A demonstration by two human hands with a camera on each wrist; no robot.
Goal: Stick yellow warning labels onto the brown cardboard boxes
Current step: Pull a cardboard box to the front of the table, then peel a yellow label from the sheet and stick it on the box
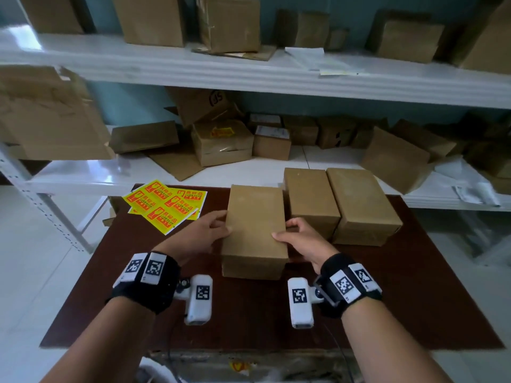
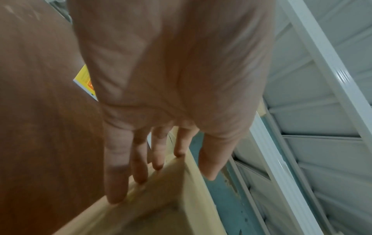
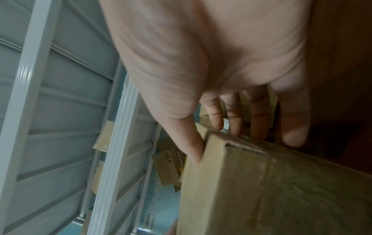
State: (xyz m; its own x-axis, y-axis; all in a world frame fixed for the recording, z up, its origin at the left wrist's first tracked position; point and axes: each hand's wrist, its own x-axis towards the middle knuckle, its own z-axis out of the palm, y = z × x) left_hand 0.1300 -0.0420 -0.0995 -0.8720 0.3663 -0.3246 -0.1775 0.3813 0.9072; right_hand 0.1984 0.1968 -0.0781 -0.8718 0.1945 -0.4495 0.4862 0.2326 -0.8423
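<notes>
The nearest cardboard box (image 1: 254, 230) sits mid-tabletop, clasped at both long sides: left hand (image 1: 204, 233) and right hand (image 1: 301, 239) each form a grip with thumb on top, fingers down the wall. It looks stiff and light; side holds suit it. Yellow label sheets (image 1: 166, 204) lie at the far left edge (none applied yet). Only the right wrist view shows its taped end seam.
</notes>
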